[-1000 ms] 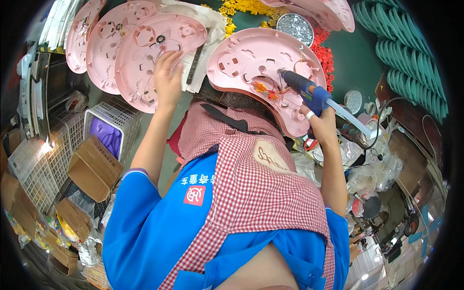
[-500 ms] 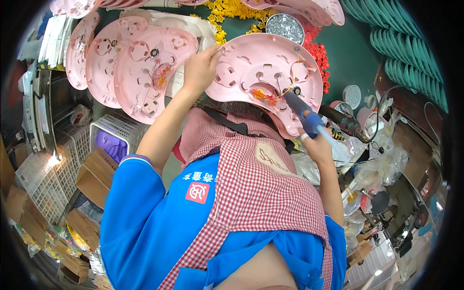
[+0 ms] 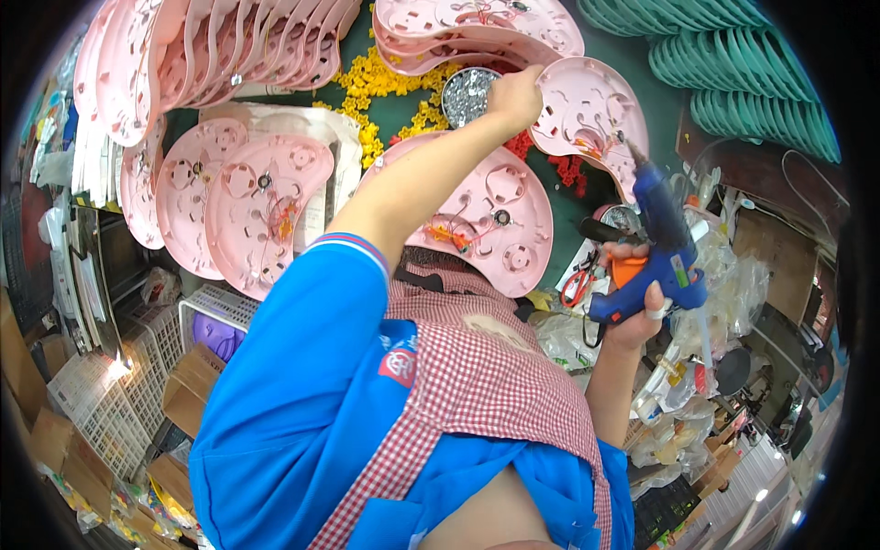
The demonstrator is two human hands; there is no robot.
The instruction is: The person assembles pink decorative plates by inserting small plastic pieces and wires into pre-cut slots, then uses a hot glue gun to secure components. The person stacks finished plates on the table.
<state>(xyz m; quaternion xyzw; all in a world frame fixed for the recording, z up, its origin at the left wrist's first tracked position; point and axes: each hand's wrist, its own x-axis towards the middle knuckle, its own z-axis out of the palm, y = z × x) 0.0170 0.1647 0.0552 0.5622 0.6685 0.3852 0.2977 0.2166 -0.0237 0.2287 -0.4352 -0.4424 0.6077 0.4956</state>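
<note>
My left hand [image 3: 515, 95] reaches far out, fingers curled on the rim of a pink plastic shell [image 3: 594, 128] that lies hollow side up with wires inside. A round metal bowl of small parts [image 3: 466, 92] sits right beside that hand. My right hand [image 3: 634, 316] grips a blue glue gun [image 3: 658, 234], nozzle pointing up and away, held off to the right. Under my left forearm lies another pink shell [image 3: 518, 229] with orange wiring and small round parts inside.
Pink shells stand stacked at top left [image 3: 229, 46] and top centre [image 3: 477, 23]; two more lie open at left [image 3: 252, 206]. Teal shells [image 3: 752, 64] are piled at top right. Yellow pieces [image 3: 385, 87], red scissors [image 3: 576, 284], plastic bags [image 3: 724, 266] and white baskets [image 3: 137, 376] crowd around.
My left hand has left the near shells and stretched out to the far shell by the metal bowl. My right hand has pulled the glue gun off the middle shell, to the right.
</note>
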